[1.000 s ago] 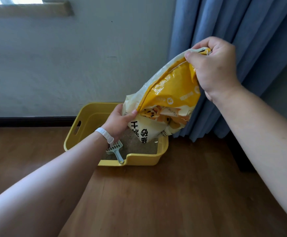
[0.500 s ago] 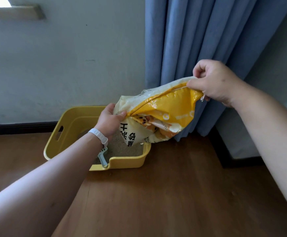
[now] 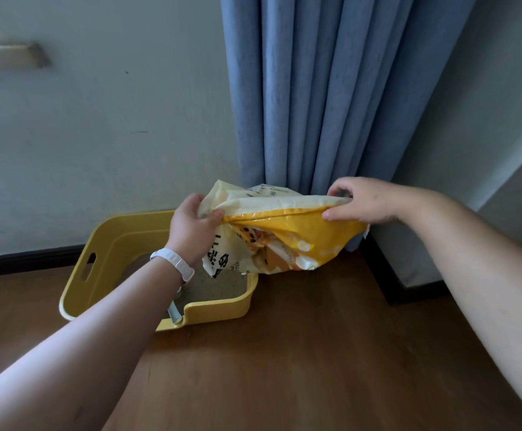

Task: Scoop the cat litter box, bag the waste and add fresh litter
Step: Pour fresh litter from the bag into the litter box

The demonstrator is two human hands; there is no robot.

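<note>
Black print on litter bag [image 3: 300,231], illegible

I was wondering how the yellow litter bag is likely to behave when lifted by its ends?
The litter bag is probably floppy: it sags and creases between the left hand and right hand. Its glossy film looks slippery, so pinches might slide. It looks crumpled and slack, so likely partly empty and light.

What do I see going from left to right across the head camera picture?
Window ledge → box's left wall → left hand → litter bag → right hand.
</note>
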